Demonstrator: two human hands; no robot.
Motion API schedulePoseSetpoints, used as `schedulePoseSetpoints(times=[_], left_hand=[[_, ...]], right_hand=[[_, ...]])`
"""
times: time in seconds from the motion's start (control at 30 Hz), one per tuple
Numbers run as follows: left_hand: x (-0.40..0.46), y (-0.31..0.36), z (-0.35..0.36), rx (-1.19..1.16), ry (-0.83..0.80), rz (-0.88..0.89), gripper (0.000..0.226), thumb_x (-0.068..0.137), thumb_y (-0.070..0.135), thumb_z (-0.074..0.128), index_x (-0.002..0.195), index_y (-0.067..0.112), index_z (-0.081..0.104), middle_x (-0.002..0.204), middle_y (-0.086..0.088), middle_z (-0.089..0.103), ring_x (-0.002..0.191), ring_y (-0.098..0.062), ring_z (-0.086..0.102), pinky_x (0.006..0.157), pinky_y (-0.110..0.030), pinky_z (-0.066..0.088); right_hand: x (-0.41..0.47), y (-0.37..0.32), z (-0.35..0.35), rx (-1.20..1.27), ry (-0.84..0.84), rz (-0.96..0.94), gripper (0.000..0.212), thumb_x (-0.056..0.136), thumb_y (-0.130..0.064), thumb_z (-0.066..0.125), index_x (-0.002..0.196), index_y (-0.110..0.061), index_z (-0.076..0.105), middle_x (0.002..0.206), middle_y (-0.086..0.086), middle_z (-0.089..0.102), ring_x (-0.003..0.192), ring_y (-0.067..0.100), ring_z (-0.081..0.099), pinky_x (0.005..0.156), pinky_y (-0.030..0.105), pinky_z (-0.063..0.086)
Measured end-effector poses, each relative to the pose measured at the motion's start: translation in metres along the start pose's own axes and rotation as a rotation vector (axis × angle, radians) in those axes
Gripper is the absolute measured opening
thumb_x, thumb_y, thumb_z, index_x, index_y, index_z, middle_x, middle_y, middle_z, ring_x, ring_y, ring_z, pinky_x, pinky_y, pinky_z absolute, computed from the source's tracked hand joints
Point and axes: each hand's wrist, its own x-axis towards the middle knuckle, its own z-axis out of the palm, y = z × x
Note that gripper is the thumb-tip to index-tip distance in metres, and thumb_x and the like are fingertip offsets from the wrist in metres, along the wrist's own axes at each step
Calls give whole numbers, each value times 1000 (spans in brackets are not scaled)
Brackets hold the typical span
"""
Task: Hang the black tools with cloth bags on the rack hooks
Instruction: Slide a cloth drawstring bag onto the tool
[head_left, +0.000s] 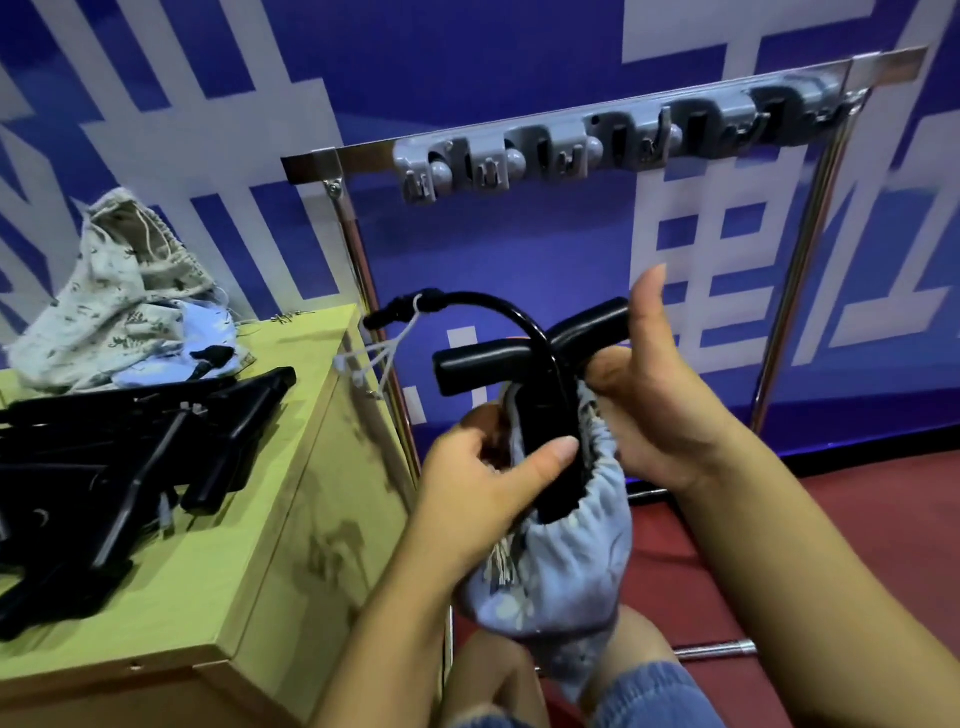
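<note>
A black tool (524, 353) with a T-shaped handle and a curved black hose sticks out of a light blue cloth bag (566, 561), held in front of me below the rack. My left hand (483, 493) grips the bag's gathered mouth, thumb pressed on the tool's black body. My right hand (644, 395) holds the bag's rim and the tool from the right, its thumb raised. A white string (384, 358) dangles from the hose end. The grey hook strip (613, 140) on the chrome rack (358, 260) hangs above with nothing on its hooks.
A yellow-green wooden cabinet (249, 519) stands to my left. On it lie several black tools (130, 457) in a pile and crumpled patterned cloth bags (119, 306). A blue and white wall lies behind the rack; red floor (857, 519) is to the right.
</note>
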Motion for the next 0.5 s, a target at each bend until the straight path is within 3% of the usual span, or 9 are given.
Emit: schedulePoseSetpoints(times=[0.07,0.13,0.2,0.27,0.37,0.43,0.5], left_hand=[[-2,2,3,101,30,13,40,57,51,70,83,21,63,79,6,72,75,-7,68,70,-30,55],[-1,3,5,231,60,7,49,54,58,62,87,23,59,88,3,71,86,-14,69,78,-35,55],[-2,6,5,321,78,-9,46,50,64,56,81,29,57,89,6,70,88,-11,67,79,-28,53],[-5,8,3,289,135,13,38,50,62,56,75,33,56,81,16,69,81,2,65,75,-18,50],[-7,14,-1,204,181,20,19,63,43,70,74,33,58,72,27,66,70,14,61,64,-5,44],[-5,16,-6,158,181,-1,18,69,31,74,81,28,62,74,24,68,72,13,62,65,-4,44],[-4,16,-9,164,186,4,35,62,41,71,91,24,64,84,15,70,79,9,64,69,-6,46]], right_hand=[[0,3,1,-8,-18,-15,113,63,-86,18,107,9,61,111,32,59,107,42,57,98,44,45],[-1,7,3,-98,-19,-41,122,59,-89,20,116,15,52,122,43,49,113,50,51,103,52,38],[-1,7,9,-147,16,-52,118,61,-84,20,121,13,49,125,40,46,108,42,54,98,43,45],[-4,4,14,-198,44,-56,100,65,-79,33,117,2,57,120,27,59,104,28,60,88,33,51],[-9,9,6,-607,242,-180,54,60,-52,77,102,-21,64,110,-3,68,99,7,64,87,31,52],[-14,9,-2,-800,414,-245,39,59,-39,82,86,-21,61,89,-9,66,80,5,62,75,29,52],[-18,4,-6,-840,376,-230,24,67,-29,80,74,-15,61,69,-2,65,66,12,59,67,35,50]])
